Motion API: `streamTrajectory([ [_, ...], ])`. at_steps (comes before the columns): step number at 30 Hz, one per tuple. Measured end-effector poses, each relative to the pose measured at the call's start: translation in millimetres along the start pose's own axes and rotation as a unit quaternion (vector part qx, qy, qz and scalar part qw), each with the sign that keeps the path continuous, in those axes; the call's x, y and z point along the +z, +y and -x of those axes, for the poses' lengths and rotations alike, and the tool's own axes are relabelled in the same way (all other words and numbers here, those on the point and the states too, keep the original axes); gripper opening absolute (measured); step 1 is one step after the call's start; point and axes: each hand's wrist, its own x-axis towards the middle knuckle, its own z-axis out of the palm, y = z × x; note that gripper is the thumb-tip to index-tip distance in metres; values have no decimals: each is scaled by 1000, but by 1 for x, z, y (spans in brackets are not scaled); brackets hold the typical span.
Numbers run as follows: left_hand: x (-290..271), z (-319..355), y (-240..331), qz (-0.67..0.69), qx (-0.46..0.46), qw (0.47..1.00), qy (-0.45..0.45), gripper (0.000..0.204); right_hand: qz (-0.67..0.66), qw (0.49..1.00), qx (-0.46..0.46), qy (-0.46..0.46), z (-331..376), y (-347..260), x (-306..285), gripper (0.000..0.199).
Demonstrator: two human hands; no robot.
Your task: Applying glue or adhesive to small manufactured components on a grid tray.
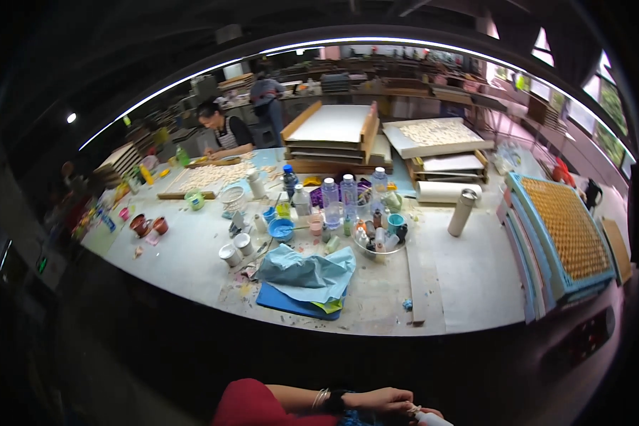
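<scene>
Low in the view, my left hand [389, 399] reaches in from a red sleeve [245, 403], with bracelets and a dark band at the wrist. Its fingers are pinched around a small pale piece [412, 409], too small to name. Just beside it, a white bottle [432, 419] is cut off by the lower edge. My right hand [433, 411] shows only as a few fingers bent over this bottle, appearing to hold it; the rest is out of view. Both hands are in front of the table's near edge, below the tabletop.
The white worktable [476, 291] carries a light-blue cloth [309, 272] on a blue pad [291, 301], clear bottles [348, 192], a bowl of small bottles [380, 250], a steel flask [462, 213] and stacked trays [564, 227]. Across it, a person [227, 131] bends over a board.
</scene>
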Motion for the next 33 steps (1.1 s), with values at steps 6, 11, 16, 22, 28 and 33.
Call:
streamTrajectory([
  [6,6,11,11,-7,-58,987,150,21,-38,952,229,-201,-49,69,-44,36],
  [11,12,40,4,-4,-84,960,267,21,61,923,263,-274,-84,70,-20,22],
  [16,-13,85,-8,9,-76,946,316,21,105,895,187,-392,-127,82,39,22],
  [22,-66,193,-21,93,-110,896,420,20,141,873,62,-462,-168,65,163,22],
  [28,-150,323,-77,145,-69,838,521,19,139,855,-61,-495,-196,52,364,23],
  [33,-236,431,-68,219,-40,789,572,18,143,830,-122,-525,-216,33,514,24],
])
